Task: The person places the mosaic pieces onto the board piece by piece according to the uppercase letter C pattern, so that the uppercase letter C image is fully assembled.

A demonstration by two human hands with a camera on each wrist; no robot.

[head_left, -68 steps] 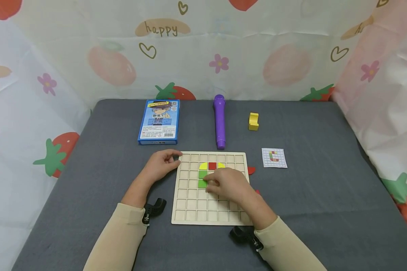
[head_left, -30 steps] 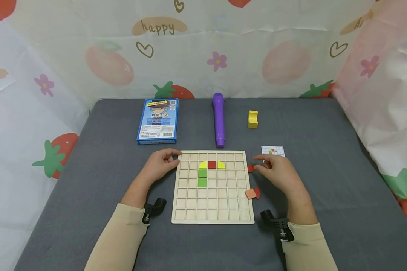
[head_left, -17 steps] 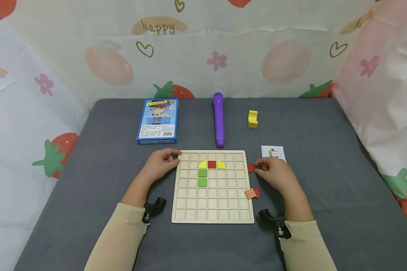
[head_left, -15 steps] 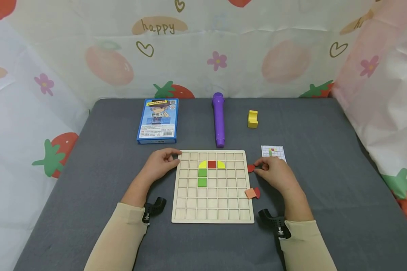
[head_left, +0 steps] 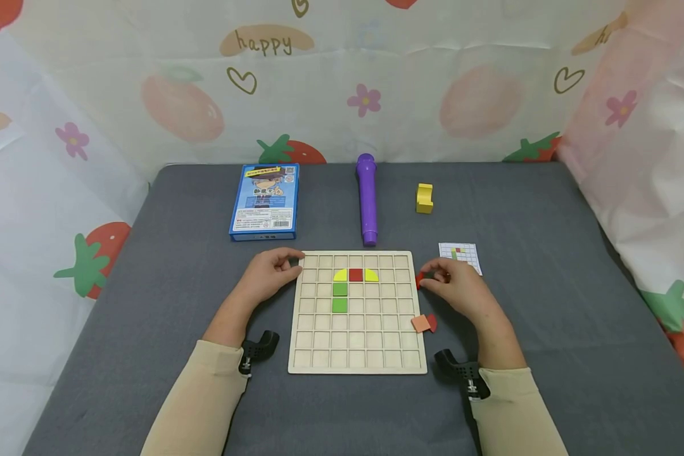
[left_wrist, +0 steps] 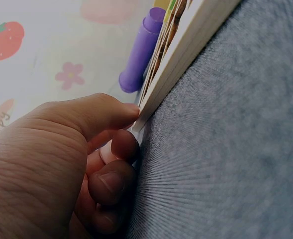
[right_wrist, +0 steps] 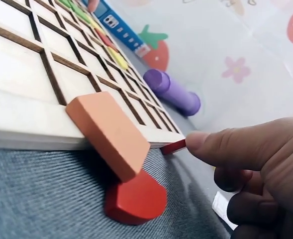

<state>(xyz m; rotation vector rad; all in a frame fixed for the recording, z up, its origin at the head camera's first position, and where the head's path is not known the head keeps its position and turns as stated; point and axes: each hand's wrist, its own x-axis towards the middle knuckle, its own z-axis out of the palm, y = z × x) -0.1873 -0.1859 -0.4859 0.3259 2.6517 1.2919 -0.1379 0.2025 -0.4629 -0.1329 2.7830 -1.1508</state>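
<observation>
A wooden grid board (head_left: 370, 358) lies on the grey cloth with a red square (head_left: 356, 275), two yellow rounded tiles (head_left: 340, 276) and two green squares (head_left: 339, 289) in its cells. At its far left corner, my left hand (head_left: 269, 273) holds the edge with thumb and fingers. My right hand (head_left: 460, 286) pinches a red rounded tile (head_left: 418, 279) beside the right edge; the fingers hide part of it. Closer to me, an orange square tile (head_left: 420, 323) leans on the board's right edge, against another red rounded tile (right_wrist: 136, 199) on the cloth.
A small printed pattern card (head_left: 461, 252) lies behind my right hand, partly covered. Farther back are a blue box (head_left: 264, 202), a purple microphone-shaped stick (head_left: 367, 201) and a yellow block (head_left: 424, 198). Patterned cloth walls (head_left: 410, 95) stand behind and at both sides.
My right hand has left the green tiles, moved right to the red rounded tile and taken hold of it. That tile now looks tipped up. The left hand stays at the corner.
</observation>
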